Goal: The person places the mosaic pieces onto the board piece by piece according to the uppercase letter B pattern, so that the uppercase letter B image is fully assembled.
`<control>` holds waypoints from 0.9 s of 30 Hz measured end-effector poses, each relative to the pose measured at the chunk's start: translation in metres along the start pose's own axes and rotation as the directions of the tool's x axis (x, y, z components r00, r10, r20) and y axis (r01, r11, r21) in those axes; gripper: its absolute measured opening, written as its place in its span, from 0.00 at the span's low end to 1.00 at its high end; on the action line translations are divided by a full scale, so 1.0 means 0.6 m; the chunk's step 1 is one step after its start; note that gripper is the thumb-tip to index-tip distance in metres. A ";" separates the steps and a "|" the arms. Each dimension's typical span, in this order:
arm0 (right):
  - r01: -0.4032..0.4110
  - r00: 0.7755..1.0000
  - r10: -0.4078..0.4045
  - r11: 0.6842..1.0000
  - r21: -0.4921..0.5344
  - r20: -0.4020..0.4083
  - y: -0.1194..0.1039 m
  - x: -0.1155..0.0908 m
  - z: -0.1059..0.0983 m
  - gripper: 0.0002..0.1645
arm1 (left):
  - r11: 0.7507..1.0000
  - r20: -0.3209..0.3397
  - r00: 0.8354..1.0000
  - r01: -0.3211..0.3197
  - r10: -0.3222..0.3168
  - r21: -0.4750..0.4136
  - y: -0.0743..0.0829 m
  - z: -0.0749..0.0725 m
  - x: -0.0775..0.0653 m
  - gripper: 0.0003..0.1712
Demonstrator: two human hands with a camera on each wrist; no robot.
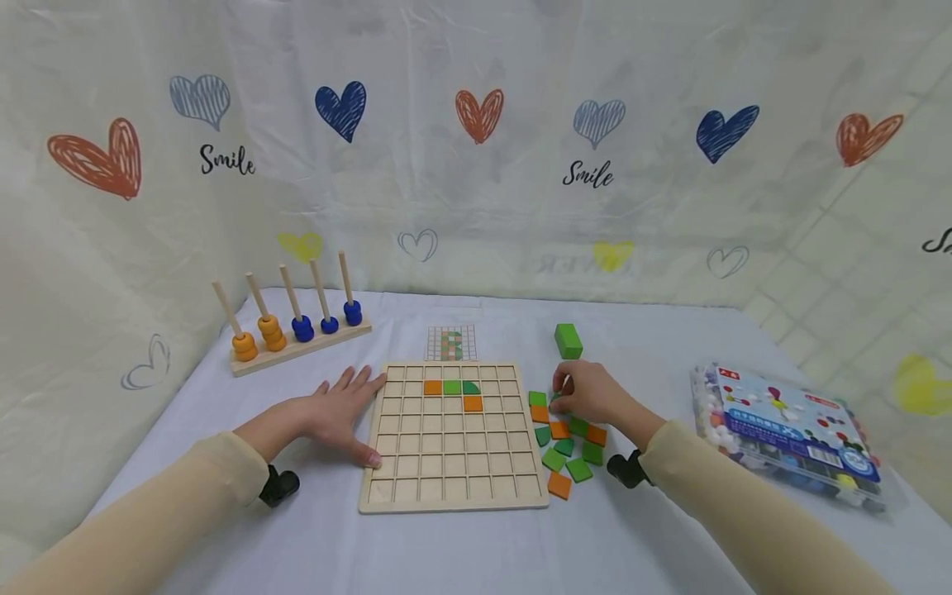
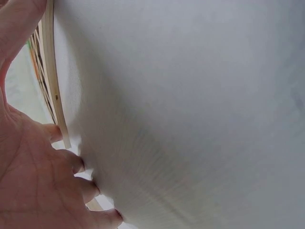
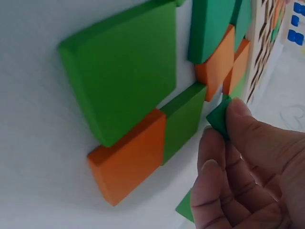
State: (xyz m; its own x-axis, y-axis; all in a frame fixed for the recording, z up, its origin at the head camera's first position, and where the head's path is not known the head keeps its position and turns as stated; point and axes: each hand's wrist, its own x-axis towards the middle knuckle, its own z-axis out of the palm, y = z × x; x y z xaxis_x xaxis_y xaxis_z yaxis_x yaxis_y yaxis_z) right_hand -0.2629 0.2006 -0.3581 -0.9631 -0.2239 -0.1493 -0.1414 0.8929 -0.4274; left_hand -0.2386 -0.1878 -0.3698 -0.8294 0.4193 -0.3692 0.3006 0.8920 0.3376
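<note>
A wooden grid board [image 1: 446, 446] lies on the table, with several orange and green tiles in its upper cells, among them a green square tile [image 1: 452, 387] and an orange tile [image 1: 472, 403]. My left hand [image 1: 335, 417] is spread flat at the board's left edge, its thumb touching the frame. In the left wrist view the fingertips rest by the wooden edge [image 2: 56, 95]. Over the loose tiles right of the board, my right hand [image 1: 591, 392] pinches a dark green tile [image 3: 219, 117] between thumb and fingers. Its full outline is partly hidden by the thumb.
Loose orange and green tiles [image 1: 578, 470] lie along the board's right side. A small pattern card [image 1: 451, 343] and a green block [image 1: 568, 340] are behind. A peg stand with rings [image 1: 301, 343] stands back left; a plastic box of colored pieces [image 1: 792, 434] lies right.
</note>
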 end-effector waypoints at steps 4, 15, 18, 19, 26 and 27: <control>0.012 0.999 -0.010 0.998 0.058 -0.031 -0.012 0.003 -0.002 0.09 | 1.000 0.003 1.000 0.003 -0.003 0.002 0.001 0.000 -0.001 0.76; 0.040 0.998 -0.054 0.958 0.285 0.045 -0.071 0.012 0.027 0.06 | 1.000 0.009 1.000 0.003 -0.003 0.000 -0.001 0.001 0.001 0.76; 0.027 0.993 -0.068 0.925 0.379 0.095 -0.085 0.013 0.037 0.06 | 1.000 0.010 1.000 0.007 -0.007 0.004 -0.002 0.002 0.003 0.76; 0.025 0.991 -0.074 0.917 0.398 0.110 -0.089 0.013 0.040 0.05 | 1.000 0.010 1.000 0.008 -0.008 0.006 -0.002 0.001 0.003 0.76; 0.023 0.983 -0.100 0.899 0.437 0.154 -0.114 0.011 0.055 0.05 | 1.000 0.011 1.000 0.013 -0.013 0.004 -0.002 0.001 0.005 0.76; 0.029 0.983 -0.104 0.904 0.427 0.152 -0.116 0.011 0.057 0.05 | 1.000 0.010 1.000 0.012 -0.012 0.004 -0.002 0.001 0.005 0.76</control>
State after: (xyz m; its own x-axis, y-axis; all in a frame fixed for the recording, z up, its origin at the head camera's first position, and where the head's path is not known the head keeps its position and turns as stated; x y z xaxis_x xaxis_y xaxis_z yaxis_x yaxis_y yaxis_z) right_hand -0.2516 0.1234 -0.3599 -0.8972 -0.3722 -0.2379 -0.0583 0.6336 -0.7715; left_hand -0.2411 -0.1876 -0.3721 -0.8281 0.4102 -0.3822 0.2924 0.8976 0.3299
